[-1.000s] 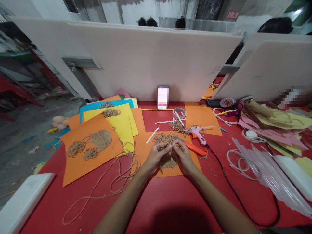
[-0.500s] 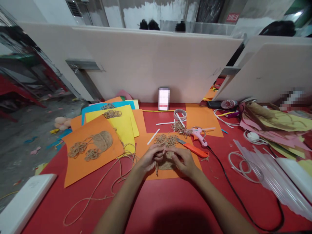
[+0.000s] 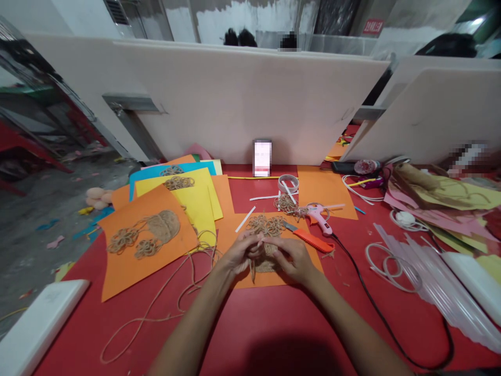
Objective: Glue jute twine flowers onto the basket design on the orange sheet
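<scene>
My left hand (image 3: 240, 255) is closed on brown twine (image 3: 252, 272), whose short end hangs below the fingers. My right hand (image 3: 295, 259) meets it fingertip to fingertip in a pinch; the bit of twine between them is mostly hidden. Beneath both hands lies an orange sheet (image 3: 242, 281) carrying a coiled twine piece (image 3: 266, 265), partly covered by my fingers. Just beyond is a looped twine flower (image 3: 266, 224). An orange utility knife (image 3: 313, 241) rests to the right of the flower, and a pink glue gun (image 3: 320, 218) lies behind the knife.
Loose twine (image 3: 144, 318) trails across the red table (image 3: 242, 324) at left. Coloured sheets with twine flowers lie beyond. A phone (image 3: 262, 158) leans on the white partition (image 3: 219, 99). The black cord (image 3: 362, 284), clear tubes (image 3: 430, 282) and a white box (image 3: 45, 324) lie around.
My hands stay together in nearly the same place, with only a slight shift of the fingers at the pinch. The whole view has drifted a little.
</scene>
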Tool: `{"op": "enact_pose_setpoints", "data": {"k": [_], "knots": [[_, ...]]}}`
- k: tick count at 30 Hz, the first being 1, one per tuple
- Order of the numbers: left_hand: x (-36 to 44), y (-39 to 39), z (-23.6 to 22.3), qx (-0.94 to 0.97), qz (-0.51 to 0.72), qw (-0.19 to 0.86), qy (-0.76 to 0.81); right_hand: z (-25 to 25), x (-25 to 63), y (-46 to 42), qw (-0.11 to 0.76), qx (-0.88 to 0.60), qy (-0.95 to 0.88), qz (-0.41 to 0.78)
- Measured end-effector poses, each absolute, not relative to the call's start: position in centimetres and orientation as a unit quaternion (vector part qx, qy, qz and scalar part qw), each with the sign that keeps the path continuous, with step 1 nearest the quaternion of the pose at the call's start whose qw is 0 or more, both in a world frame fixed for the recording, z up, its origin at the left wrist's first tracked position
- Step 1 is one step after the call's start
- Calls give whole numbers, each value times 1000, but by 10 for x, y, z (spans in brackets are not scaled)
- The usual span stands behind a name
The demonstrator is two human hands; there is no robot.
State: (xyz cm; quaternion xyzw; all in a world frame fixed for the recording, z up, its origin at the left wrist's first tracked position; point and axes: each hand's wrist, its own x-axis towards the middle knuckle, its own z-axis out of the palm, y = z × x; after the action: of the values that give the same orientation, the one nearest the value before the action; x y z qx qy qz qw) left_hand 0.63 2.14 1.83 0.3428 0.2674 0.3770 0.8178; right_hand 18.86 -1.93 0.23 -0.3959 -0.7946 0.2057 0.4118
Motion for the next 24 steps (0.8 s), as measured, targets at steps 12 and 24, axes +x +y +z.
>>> {"op": "enact_pose_setpoints", "data": {"k": [12, 24], "knots": [[7, 22, 16, 281, 372, 856, 225, 6, 187, -20, 402, -386, -805, 201], [3, 23, 14, 335, 366, 832, 249, 4, 187, -18, 398, -370, -829, 131]]}}
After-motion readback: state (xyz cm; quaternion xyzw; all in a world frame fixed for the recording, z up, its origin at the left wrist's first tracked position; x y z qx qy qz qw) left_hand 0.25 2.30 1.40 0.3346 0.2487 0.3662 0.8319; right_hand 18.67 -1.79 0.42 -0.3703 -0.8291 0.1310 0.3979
